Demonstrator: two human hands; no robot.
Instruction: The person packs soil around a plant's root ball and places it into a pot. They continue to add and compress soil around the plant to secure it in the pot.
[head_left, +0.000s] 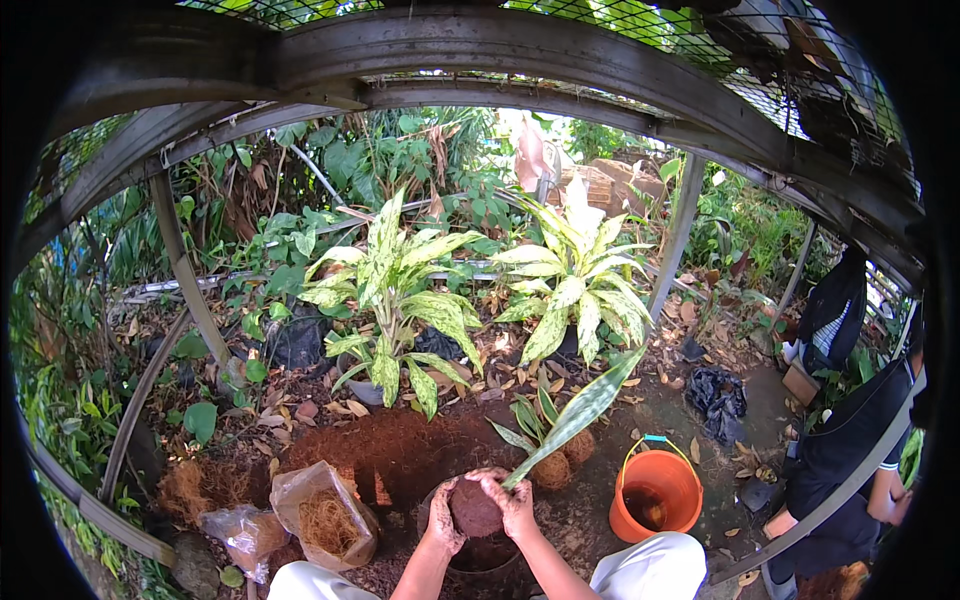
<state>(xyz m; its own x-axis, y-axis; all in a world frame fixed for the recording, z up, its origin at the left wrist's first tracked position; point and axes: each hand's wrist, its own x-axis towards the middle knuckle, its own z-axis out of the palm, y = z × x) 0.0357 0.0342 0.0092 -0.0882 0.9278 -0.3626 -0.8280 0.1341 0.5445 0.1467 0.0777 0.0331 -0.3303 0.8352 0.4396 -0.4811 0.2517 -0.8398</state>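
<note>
My left hand (445, 520) and my right hand (510, 501) are cupped around a dark brown ball of soil (476, 508). A single long snake plant leaf (577, 416) rises from beside my right fingers and leans up to the right. The ball is held above a round dark pot (486, 564), whose contents are partly hidden by the ball and my arms. Just beyond my hands, fibre-covered root balls (552, 471) lie on the ground near a small leafy plant (529, 421) with yellow-edged leaves.
An orange bucket (655, 496) with liquid stands right. Left are an open plastic bag of coconut fibre (328, 525) and a clear bag (246, 534). Two variegated plants (390, 304) stand ahead. A black plastic bag (716, 401) lies right; a person in dark clothes (844, 442) is at the far right.
</note>
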